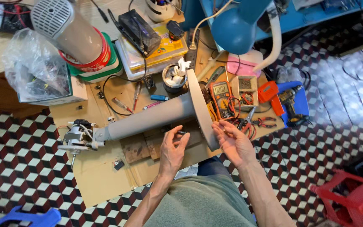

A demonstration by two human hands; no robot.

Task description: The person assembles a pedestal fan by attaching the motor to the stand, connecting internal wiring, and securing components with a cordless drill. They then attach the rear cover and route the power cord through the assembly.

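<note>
A grey fan stand lies on its side on the cardboard [101, 176]: a long grey pole [148, 119] with a round base [201, 109] at the right and a bare motor [77, 138] at its left end. My left hand [172, 151] hovers just below the pole near the base, fingers curled around a small dark part. Beside the rim of the base is my right hand [233, 142], fingers spread and holding nothing.
A yellow multimeter [221, 96], red pliers [262, 122], an orange tool [270, 94], a parts box [245, 88], screwdrivers [122, 105] and a tin [174, 77] crowd the low table. A blue lamp [236, 27], plastic bag [32, 67] and red stool [349, 197] stand around.
</note>
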